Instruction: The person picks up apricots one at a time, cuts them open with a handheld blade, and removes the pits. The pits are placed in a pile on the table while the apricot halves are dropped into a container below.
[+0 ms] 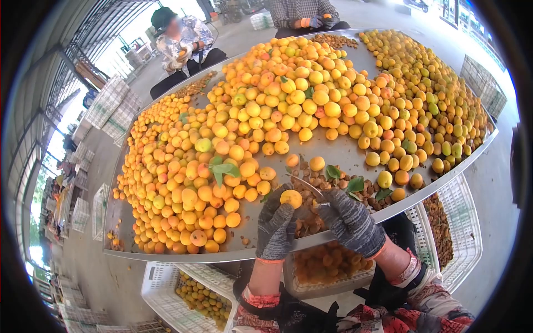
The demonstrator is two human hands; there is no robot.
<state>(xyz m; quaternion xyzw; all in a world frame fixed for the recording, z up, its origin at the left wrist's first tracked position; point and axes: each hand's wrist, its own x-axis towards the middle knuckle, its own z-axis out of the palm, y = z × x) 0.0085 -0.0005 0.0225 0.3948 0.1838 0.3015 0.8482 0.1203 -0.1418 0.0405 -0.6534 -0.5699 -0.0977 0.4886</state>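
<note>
Both my hands wear grey knitted gloves with orange cuffs. My left hand (275,228) grips a yellow apricot (291,198) between thumb and fingers at the near edge of the metal table (244,256). Closed round the handle of a thin curved knife (306,185) is my right hand (351,223), just right of the apricot. The blade points up and left, over the fruit. Beneath and beyond the knife lie brown apricot pits (319,180) with a few green leaves (355,184). A large heap of apricots (266,100) covers much of the tabletop.
Below the table edge stand white crates: one with greenish apricots (202,299), one with orange pieces (333,266), another with brown pits (438,230). Across the table sit a person in a cap (180,47) and a person in checked sleeves (302,14). Stacked crates (114,105) stand left.
</note>
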